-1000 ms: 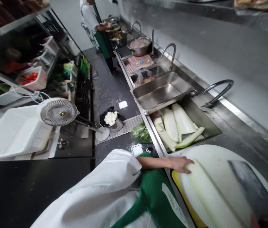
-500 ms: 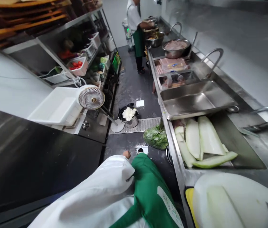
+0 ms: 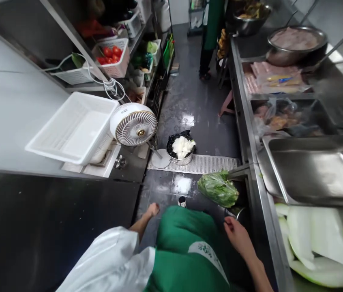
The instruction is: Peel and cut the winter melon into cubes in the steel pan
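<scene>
Nothing visible is being gripped by the closed left hand [image 3: 153,209] or half-open right hand [image 3: 239,237]; the greens [image 3: 218,188], farther off, are being judged light, soft, best cradled underneath.

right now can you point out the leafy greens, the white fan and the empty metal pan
Leafy greens [image 3: 218,188]: head view, middle of the bundle.
White fan [image 3: 136,129]: head view, front grille.
Metal pan [image 3: 314,166]: head view, bare inside bottom.
</scene>
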`<state>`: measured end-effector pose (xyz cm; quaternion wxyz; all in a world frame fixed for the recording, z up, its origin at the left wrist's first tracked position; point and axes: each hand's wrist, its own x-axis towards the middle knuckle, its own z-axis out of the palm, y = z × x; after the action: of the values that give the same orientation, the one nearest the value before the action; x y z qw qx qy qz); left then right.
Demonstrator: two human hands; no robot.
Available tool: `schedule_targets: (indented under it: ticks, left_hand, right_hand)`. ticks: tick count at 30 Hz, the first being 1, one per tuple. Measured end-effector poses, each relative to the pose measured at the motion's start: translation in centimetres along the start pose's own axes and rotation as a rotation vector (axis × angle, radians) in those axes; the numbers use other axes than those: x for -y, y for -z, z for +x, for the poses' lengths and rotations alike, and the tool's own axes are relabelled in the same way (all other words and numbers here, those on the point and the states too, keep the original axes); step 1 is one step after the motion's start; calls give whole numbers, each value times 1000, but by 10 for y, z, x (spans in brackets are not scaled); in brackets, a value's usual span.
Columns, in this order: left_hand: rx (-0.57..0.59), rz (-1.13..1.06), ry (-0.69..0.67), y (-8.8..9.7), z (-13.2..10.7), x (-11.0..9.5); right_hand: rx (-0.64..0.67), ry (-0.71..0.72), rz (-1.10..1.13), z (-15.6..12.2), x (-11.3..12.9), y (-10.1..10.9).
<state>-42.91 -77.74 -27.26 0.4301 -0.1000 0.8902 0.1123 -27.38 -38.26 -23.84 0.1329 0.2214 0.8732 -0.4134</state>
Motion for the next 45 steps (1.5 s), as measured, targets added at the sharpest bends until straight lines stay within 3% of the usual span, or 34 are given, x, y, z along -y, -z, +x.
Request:
schedule_targets:
  ticks: [5, 12, 18, 22, 26, 29, 33, 38, 42, 45]
  left_hand:
    - [71, 20, -105, 49, 115, -38]
    - [96, 100, -202, 78, 275, -120]
    - [178, 213, -258, 80, 428, -185]
    - [160, 273, -270, 64, 525, -198]
    - [41, 404, -236, 52, 586, -181]
    - [92, 487, -193, 52, 601, -162]
    - [194, 504, -244, 62, 587, -147]
    - [189, 482, -266, 73, 550, -139]
    - [161, 448, -242, 71, 528, -136]
    - [131, 414, -219, 69, 518, -131]
  right_hand:
    - [309, 75, -120, 165, 57, -39]
    - [459, -19, -411, 427, 65, -96]
    - [483, -43, -549, 613, 65, -162]
    - [435, 33, -604, 703, 57, -214]
    - [480, 110, -738, 740, 36, -252]
    - [421, 90, -772, 740, 25, -266]
    - [390, 79, -760, 738, 27, -262]
    - [361, 55, -709, 741, 45, -237]
    - [283, 121, -697, 729, 81, -222]
    - [320, 211, -692, 718, 120, -229]
